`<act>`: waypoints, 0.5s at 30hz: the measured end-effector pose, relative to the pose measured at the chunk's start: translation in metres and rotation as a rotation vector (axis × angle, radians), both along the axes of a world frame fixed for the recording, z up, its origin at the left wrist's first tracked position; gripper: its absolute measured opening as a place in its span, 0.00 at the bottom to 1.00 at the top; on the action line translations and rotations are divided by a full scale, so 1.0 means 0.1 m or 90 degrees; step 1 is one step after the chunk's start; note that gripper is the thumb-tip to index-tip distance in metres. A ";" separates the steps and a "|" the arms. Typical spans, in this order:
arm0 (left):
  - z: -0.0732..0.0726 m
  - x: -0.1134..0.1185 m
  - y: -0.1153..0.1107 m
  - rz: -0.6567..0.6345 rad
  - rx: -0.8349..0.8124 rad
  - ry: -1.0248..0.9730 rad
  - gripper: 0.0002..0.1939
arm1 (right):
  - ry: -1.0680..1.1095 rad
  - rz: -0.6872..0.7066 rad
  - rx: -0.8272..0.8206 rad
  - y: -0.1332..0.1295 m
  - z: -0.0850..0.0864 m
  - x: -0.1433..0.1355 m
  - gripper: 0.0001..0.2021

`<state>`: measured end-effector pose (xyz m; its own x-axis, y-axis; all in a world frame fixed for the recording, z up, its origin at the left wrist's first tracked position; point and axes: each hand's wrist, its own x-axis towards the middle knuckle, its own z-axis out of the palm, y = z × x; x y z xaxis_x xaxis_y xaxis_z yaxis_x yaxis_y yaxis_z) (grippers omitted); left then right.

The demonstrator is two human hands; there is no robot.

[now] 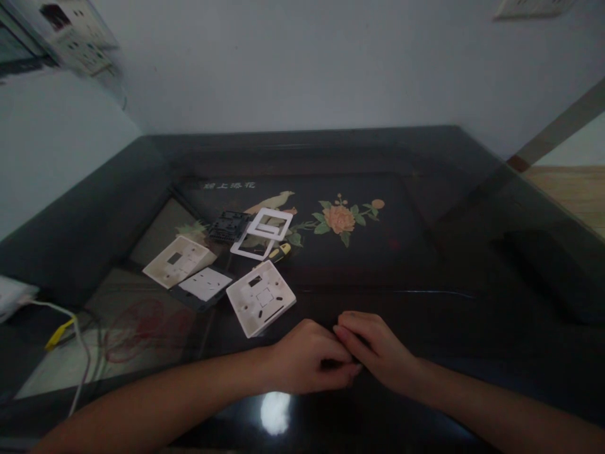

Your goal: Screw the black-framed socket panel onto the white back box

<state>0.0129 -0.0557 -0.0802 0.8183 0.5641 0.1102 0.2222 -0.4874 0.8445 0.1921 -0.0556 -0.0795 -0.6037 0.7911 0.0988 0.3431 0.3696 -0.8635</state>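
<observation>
While the two forearms come in low over the dark glossy table (pixel 425 265), the left hand (pixel 309 359) and the right hand (pixel 375 350) meet at the near edge, fingertips pressed together, knuckles up. Whatever sits between those fingertips is hidden, so I cannot tell if they are pinching anything.

Just beyond the left hand lies a white mounting box (pixel 261 297), square, back side up, showing cut-outs and a small square outline, tilted at an angle. Beside it, to the left, a flat white switch plate (pixel 205 284) rests on a dark base. Further left sits a cream cover plate (pixel 178 260), propped up and slanted, with a small rectangular opening. Behind those, two white frames (pixel 263 233) overlap, a yellow-and-black tool handle (pixel 281 252) poking out beneath them, and a black module (pixel 229 226) just beside. Farther back, the painted peach flower (pixel 339 218) decorates the tabletop.
</observation>
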 end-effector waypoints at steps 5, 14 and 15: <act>0.00 0.00 0.00 0.002 -0.001 0.000 0.14 | -0.004 -0.001 0.000 0.00 0.01 0.00 0.21; 0.02 0.00 0.00 0.000 -0.012 0.009 0.15 | -0.002 -0.004 -0.001 -0.01 -0.01 0.01 0.20; 0.01 0.00 0.00 0.000 -0.011 0.010 0.15 | -0.001 -0.004 -0.001 -0.01 -0.01 0.01 0.20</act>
